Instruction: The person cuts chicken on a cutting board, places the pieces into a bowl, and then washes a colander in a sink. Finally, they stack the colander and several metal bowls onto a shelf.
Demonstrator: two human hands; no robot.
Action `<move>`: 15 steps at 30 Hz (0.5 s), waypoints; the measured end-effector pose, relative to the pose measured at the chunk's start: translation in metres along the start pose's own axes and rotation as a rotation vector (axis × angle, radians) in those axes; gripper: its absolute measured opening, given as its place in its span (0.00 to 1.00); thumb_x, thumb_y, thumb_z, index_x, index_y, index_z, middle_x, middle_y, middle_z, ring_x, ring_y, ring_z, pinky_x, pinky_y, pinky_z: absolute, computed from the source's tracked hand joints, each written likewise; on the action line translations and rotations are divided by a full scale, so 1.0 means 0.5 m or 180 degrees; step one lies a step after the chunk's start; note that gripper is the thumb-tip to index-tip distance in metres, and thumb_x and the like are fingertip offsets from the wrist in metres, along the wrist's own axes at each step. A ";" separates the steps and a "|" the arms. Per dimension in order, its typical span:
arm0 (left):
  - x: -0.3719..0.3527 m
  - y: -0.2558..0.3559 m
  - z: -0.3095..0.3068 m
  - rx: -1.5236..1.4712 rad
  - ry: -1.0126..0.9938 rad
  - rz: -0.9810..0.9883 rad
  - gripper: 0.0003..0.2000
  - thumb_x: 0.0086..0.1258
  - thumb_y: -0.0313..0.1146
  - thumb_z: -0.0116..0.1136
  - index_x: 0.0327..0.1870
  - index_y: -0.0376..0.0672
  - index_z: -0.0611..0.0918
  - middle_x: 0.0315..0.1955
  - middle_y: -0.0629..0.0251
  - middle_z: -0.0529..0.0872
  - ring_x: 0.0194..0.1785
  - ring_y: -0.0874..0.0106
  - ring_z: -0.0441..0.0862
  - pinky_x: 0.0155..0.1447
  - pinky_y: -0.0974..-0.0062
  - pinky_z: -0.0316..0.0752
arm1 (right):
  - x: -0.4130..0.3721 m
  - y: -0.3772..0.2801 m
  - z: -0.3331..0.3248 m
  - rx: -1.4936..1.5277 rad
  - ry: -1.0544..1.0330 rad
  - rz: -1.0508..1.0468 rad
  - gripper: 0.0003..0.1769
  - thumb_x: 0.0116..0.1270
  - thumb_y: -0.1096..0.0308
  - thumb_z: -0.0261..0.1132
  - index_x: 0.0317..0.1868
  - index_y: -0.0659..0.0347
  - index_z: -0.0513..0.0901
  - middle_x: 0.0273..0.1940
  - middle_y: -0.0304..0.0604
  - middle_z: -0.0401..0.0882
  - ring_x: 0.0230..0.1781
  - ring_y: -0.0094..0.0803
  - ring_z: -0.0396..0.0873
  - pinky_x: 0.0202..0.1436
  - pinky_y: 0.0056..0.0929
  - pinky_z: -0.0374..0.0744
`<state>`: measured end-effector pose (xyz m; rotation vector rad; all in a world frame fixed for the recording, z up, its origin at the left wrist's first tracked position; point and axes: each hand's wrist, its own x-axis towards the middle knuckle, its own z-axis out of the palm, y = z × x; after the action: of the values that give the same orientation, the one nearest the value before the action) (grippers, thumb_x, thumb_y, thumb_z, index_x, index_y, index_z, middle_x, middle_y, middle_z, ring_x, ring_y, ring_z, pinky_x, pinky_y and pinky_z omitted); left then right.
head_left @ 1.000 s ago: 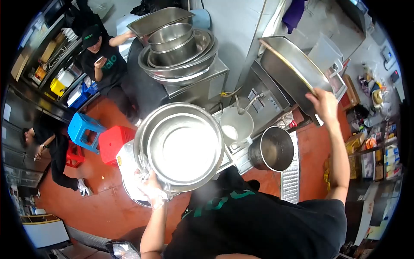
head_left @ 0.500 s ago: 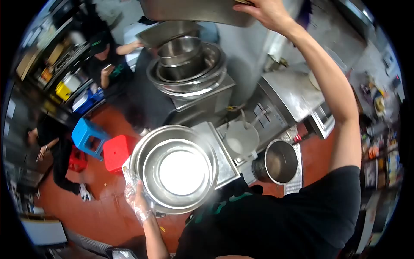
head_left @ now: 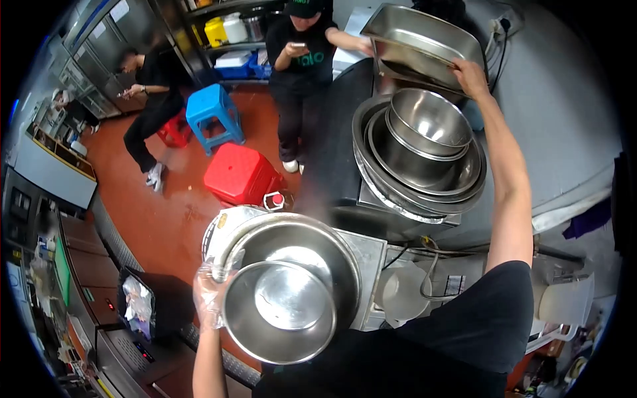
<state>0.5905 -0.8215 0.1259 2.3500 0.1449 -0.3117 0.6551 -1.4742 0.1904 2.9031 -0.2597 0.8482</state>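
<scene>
My left hand [head_left: 211, 295], in a clear plastic glove, is closed on the rim of a round steel bowl [head_left: 279, 346]. That bowl is tilted over a larger steel bowl [head_left: 345, 268] on a steel surface. My right hand [head_left: 471, 77], bare, reaches far forward and grips the near edge of a deep rectangular steel pan [head_left: 431, 33]. The pan is tilted, just behind a stack of nested steel bowls [head_left: 434, 123]. Lower in that stack sits a perforated colander [head_left: 391, 192].
One person [head_left: 302, 73] stands ahead holding a phone, an arm stretched toward the pan. Another person [head_left: 156, 99] sits at the left. A red stool [head_left: 239, 176] and a blue stool [head_left: 213, 113] stand on the floor. A lined bin [head_left: 159, 305] is at lower left.
My view has turned left. The rectangular pan in my right hand is now lower, behind the bowl stack. The smaller bowl in my left hand has tilted and shifted out of the larger one.
</scene>
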 end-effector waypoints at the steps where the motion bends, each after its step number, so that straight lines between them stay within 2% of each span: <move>1: -0.011 0.014 0.003 -0.0007 0.0186 0.0043 0.19 0.52 0.33 0.69 0.45 0.37 0.81 0.34 0.58 0.85 0.35 0.70 0.82 0.42 0.72 0.75 | -0.001 0.015 0.014 0.0272 -0.0115 0.0145 0.10 0.59 0.74 0.60 0.42 0.59 0.79 0.36 0.54 0.80 0.41 0.53 0.77 0.44 0.42 0.75; 3: -0.023 0.032 0.015 0.0007 0.0545 0.0179 0.16 0.53 0.31 0.70 0.42 0.36 0.81 0.32 0.62 0.84 0.32 0.73 0.79 0.39 0.75 0.74 | -0.006 0.037 0.031 0.0262 -0.0058 0.0098 0.12 0.58 0.74 0.61 0.44 0.60 0.79 0.37 0.54 0.79 0.42 0.52 0.78 0.44 0.40 0.75; 4: 0.005 0.003 0.017 -0.0741 0.0122 0.0093 0.15 0.54 0.30 0.68 0.42 0.36 0.81 0.32 0.62 0.84 0.33 0.72 0.79 0.39 0.75 0.73 | -0.008 0.049 0.036 0.0236 0.0087 0.0052 0.14 0.57 0.74 0.62 0.46 0.60 0.80 0.37 0.55 0.79 0.42 0.52 0.78 0.45 0.39 0.75; 6: -0.005 -0.001 0.028 0.0178 0.0569 0.0865 0.14 0.56 0.30 0.67 0.42 0.36 0.81 0.32 0.63 0.84 0.33 0.73 0.79 0.39 0.75 0.73 | 0.002 0.080 0.058 0.0149 0.0119 0.0044 0.16 0.57 0.74 0.64 0.48 0.60 0.80 0.39 0.54 0.78 0.43 0.49 0.78 0.47 0.37 0.75; 12: 0.009 -0.031 0.026 -0.0228 0.0289 0.0433 0.14 0.57 0.29 0.65 0.44 0.35 0.81 0.34 0.63 0.84 0.35 0.73 0.79 0.41 0.76 0.73 | -0.046 0.146 0.138 0.0288 0.0196 -0.0249 0.17 0.56 0.72 0.66 0.48 0.59 0.80 0.43 0.51 0.80 0.45 0.45 0.77 0.52 0.34 0.73; 14: 0.012 -0.042 0.027 -0.0264 0.0318 0.0440 0.14 0.58 0.29 0.65 0.44 0.35 0.81 0.34 0.63 0.84 0.36 0.73 0.79 0.42 0.76 0.73 | -0.064 0.142 0.117 0.0747 -0.0809 0.0270 0.20 0.56 0.68 0.67 0.51 0.59 0.80 0.46 0.47 0.81 0.48 0.39 0.77 0.55 0.31 0.72; 15: 0.012 -0.045 0.029 -0.0282 0.0331 0.0440 0.14 0.58 0.29 0.64 0.44 0.35 0.81 0.34 0.63 0.84 0.36 0.73 0.79 0.42 0.76 0.73 | -0.066 0.156 0.121 0.1777 -0.1239 0.0463 0.24 0.59 0.59 0.68 0.54 0.60 0.79 0.48 0.44 0.81 0.52 0.33 0.76 0.57 0.28 0.69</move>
<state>0.5892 -0.8154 0.0994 2.2752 0.0447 -0.1135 0.6447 -1.5554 0.1260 3.6064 -0.3089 0.4035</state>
